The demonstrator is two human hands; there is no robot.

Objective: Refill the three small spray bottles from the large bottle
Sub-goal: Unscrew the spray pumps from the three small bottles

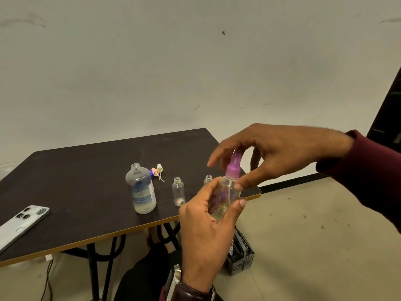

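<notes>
My left hand (206, 231) grips a small clear spray bottle (227, 196) held above the table's near right corner. A purple spray cap (233, 166) sits on its neck, and my right hand (271, 153) pinches that cap from above. The large clear bottle (142, 190), uncapped and holding a little liquid at its bottom, stands on the dark table (86, 181). One small uncapped bottle (178, 191) stands right of it. Another small uncapped bottle (208, 180) shows only its neck behind my left hand. Loose spray caps (157, 170) lie behind the large bottle.
A white phone (19, 227) lies face down at the table's near left edge. A grey slotted basket (240, 255) stands on the floor under the table's right corner. Black table legs and a cable run below the tabletop.
</notes>
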